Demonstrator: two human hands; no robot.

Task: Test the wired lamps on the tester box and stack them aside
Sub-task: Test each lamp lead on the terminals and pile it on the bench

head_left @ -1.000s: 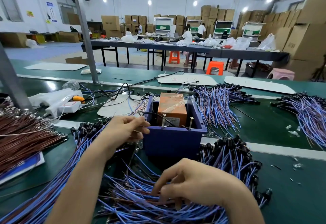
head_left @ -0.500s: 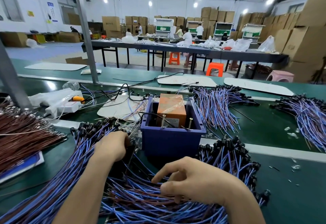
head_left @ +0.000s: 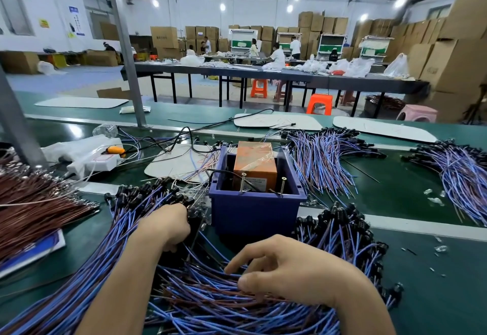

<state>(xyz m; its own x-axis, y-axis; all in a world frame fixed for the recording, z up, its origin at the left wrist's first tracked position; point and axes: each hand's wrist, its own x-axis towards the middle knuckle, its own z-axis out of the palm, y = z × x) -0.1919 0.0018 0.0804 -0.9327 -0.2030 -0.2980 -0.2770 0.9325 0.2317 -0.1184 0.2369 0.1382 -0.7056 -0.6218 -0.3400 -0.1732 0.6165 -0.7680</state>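
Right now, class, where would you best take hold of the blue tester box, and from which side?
Probably the blue tester box by its side walls, coming in from left and right under the flared rim: two upright screws stand at the near rim.

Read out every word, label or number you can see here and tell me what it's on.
No text here can be read.
The white label on the orange box: too small.
The blue poster: blurred.
The yellow sign: blurred.
Print on the cartons: blurred.
The red-framed label on the power strip: too small.
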